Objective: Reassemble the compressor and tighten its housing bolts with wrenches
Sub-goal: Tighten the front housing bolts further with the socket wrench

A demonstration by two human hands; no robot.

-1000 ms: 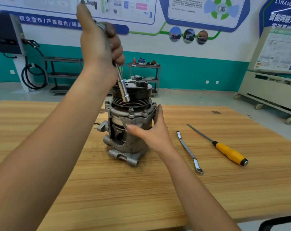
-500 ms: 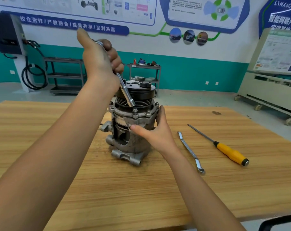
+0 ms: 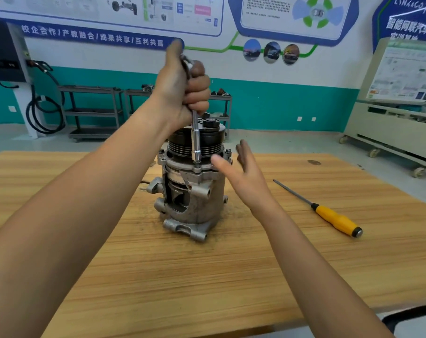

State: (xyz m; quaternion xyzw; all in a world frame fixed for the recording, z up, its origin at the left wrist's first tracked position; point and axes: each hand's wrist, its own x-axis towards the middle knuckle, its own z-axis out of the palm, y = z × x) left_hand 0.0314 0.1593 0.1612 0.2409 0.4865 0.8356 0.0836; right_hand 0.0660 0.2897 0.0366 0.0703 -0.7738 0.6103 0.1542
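Presently grips socket wrench (image 3: 195, 140) upright in left hand (image 3: 182, 89), likely for square seating on housing bolt (image 3: 197, 168) (right hand (image 3: 243, 172) splayed beside compressor (image 3: 197, 201), empty).

Left forearm (image 3: 85, 203) runs in from the lower left of the frame, right forearm (image 3: 317, 264) from the lower right, both bare to the frame edges. Left hand (image 3: 182, 89), upper centre: dark greasy smudges on the fingers. Right hand (image 3: 243, 172), centre: same dark grime on the fingertips.
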